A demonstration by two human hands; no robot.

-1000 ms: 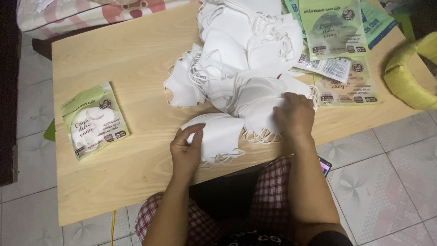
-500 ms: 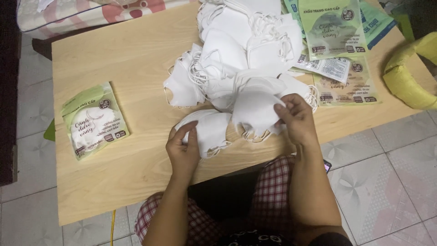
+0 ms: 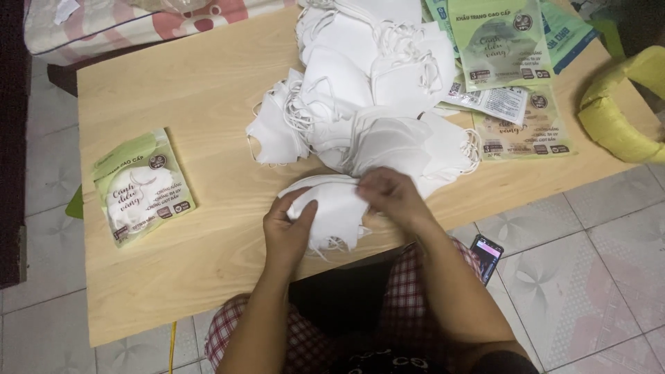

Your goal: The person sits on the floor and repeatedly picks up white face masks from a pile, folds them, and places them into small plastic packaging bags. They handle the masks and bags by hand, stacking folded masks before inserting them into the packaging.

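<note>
Masks, white and folded, lie in a loose heap [image 3: 374,90] over the far middle of the tabletop [image 3: 194,90], their ear loops tangled across one another. That heap is the biggest thing on the wood and, judging by its bulk, most of the work is not yet done: many masks sit loose and unpacked. To the right of the heap, a spread of flat green and tan pouches [image 3: 502,62] lies partly overlapping, with one printed white slip among them; they look flat, so I judge them unfilled, though I cannot be sure. A yellow-green bundle [image 3: 620,104] rests at the tabletop's right edge.

On the left side, well apart from the heap, one green pouch [image 3: 142,187] lies alone with a white mask showing through its window. It reads as the single finished piece in view.

At the near edge, a small stack of white masks [image 3: 332,208] sits between the two hands. The left hand [image 3: 291,228] has its fingers closed on the stack's left end, thumb on top. The right hand [image 3: 391,197] pinches the stack's upper right edge with its fingers closed on it. A phone [image 3: 486,253] lies on the tiled floor beside the person's right knee.
</note>
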